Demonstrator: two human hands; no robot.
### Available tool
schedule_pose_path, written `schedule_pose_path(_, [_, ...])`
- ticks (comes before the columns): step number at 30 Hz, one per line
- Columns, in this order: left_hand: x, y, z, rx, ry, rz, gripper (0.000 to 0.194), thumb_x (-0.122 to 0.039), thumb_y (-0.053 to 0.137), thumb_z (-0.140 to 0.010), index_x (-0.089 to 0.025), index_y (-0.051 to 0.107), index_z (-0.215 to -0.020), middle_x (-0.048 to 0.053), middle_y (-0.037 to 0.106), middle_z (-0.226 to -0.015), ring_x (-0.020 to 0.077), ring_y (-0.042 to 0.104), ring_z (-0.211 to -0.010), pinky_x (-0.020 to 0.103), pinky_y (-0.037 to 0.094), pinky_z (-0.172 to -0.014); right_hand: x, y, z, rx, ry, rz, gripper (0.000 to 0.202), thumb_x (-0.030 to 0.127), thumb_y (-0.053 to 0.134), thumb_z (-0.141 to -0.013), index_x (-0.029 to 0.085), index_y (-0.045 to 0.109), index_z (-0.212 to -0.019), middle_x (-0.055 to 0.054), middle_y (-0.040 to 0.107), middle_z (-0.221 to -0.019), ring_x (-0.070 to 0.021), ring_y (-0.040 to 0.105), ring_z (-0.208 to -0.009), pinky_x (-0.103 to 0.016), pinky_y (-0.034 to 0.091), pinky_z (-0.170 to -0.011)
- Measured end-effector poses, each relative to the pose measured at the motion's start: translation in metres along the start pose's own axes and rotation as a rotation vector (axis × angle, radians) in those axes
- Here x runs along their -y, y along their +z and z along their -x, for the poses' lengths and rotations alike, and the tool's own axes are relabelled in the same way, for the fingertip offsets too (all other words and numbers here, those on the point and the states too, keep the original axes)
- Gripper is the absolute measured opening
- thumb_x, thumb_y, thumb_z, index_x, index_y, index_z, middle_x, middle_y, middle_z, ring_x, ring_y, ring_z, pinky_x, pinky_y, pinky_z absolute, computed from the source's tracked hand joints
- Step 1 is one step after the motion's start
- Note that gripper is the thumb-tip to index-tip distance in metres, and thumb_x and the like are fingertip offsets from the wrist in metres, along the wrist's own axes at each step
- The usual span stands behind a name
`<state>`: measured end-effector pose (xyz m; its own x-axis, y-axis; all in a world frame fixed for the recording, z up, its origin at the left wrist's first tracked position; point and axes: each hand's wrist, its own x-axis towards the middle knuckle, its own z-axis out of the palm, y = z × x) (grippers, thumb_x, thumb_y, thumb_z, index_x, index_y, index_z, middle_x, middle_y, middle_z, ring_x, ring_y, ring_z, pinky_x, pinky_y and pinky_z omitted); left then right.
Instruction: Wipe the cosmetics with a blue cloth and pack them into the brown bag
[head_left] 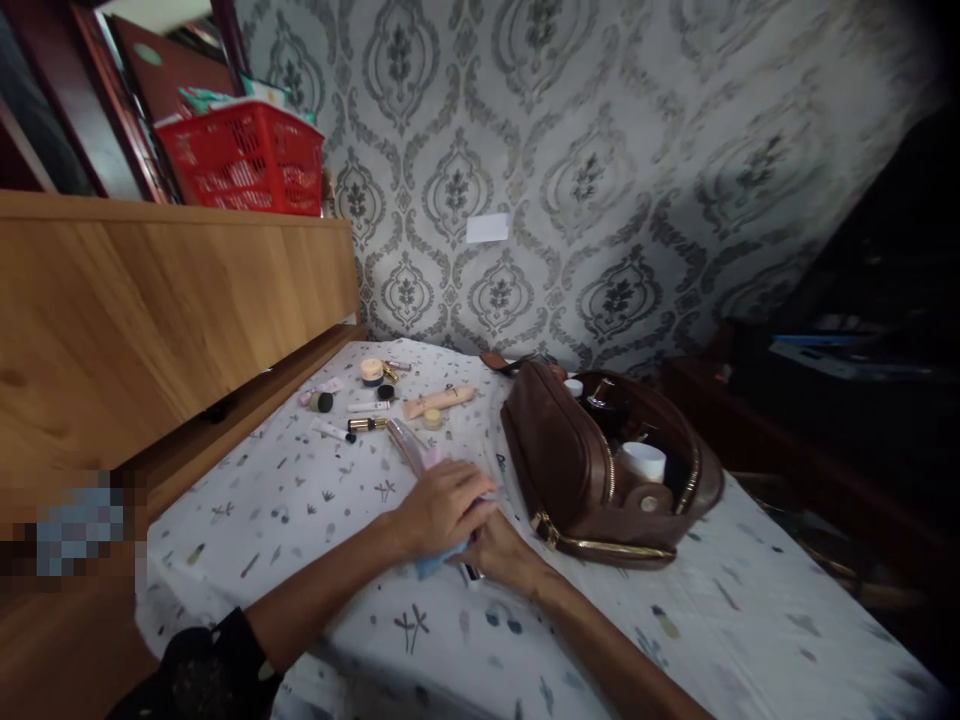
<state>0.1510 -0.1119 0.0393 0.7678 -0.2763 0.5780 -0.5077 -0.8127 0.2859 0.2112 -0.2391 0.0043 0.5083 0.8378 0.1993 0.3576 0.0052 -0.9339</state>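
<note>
My left hand (pixel 444 508) is closed over a light blue cloth (pixel 439 562) whose corner shows below the palm. Its fingers overlap my right hand (pixel 501 548), which is curled underneath. A small item with a dark and silvery end (pixel 472 574) sticks out below my right hand; the rest of it is hidden. Just beyond my left knuckles lies a clear and pink slim tube (pixel 409 448). To the right stands a brown makeup bag (pixel 562 460), unzipped, with a white jar (pixel 643 461) inside.
Several cosmetics lie farther back on the patterned sheet, among them a peach tube (pixel 439 402), a beige-topped jar (pixel 371 372) and a black-and-gold tube (pixel 366 425). A wooden cabinet (pixel 180 310) borders the left, carrying a red basket (pixel 244 155). The papered wall (pixel 540 260) rises behind.
</note>
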Motion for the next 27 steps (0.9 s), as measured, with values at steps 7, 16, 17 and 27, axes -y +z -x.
schedule_pose_path(7, [0.033, -0.005, 0.034, -0.076, -0.172, -0.216, 0.026, -0.023, 0.039, -0.098, -0.018, 0.064, -0.097, 0.008, 0.07, -0.088, 0.0201, 0.065, -0.082, 0.033, 0.049, -0.079, 0.009, 0.002, 0.002, 0.018, -0.198, 0.314, 0.039, 0.016, 0.065, -0.072, 0.017, 0.066, -0.111, -0.01, 0.068, -0.112, -0.026, 0.062, -0.104, -0.038, 0.048, -0.093])
schedule_pose_path(16, [0.041, -0.016, 0.024, -0.084, -0.379, -0.333, 0.021, -0.022, 0.04, -0.097, -0.021, 0.061, -0.093, 0.004, 0.068, -0.086, 0.0192, 0.062, -0.079, 0.03, 0.045, -0.07, 0.006, -0.018, 0.003, -0.026, -0.026, 0.648, 0.017, 0.026, 0.064, -0.079, 0.017, 0.066, -0.093, -0.004, 0.067, -0.081, -0.018, 0.058, -0.07, -0.029, 0.042, -0.067])
schedule_pose_path(17, [0.038, -0.016, 0.018, -0.09, -0.365, -0.312, 0.021, -0.023, 0.04, -0.097, -0.021, 0.06, -0.093, 0.004, 0.068, -0.085, 0.0189, 0.062, -0.078, 0.03, 0.045, -0.071, 0.007, -0.017, 0.003, -0.029, -0.03, 0.652, 0.016, 0.025, 0.065, -0.079, 0.017, 0.065, -0.092, -0.004, 0.066, -0.081, -0.0175, 0.057, -0.069, -0.028, 0.041, -0.066])
schedule_pose_path(27, [0.026, 0.012, 0.004, -0.022, -0.021, -0.327, 0.021, -0.026, 0.041, -0.099, -0.017, 0.061, -0.098, 0.01, 0.063, -0.102, 0.0228, 0.057, -0.096, 0.038, 0.047, -0.086, -0.003, -0.016, -0.001, -0.069, -0.084, 0.617, 0.013, 0.018, 0.062, -0.076, 0.015, 0.062, -0.088, -0.007, 0.065, -0.084, -0.0197, 0.058, -0.072, -0.029, 0.042, -0.066])
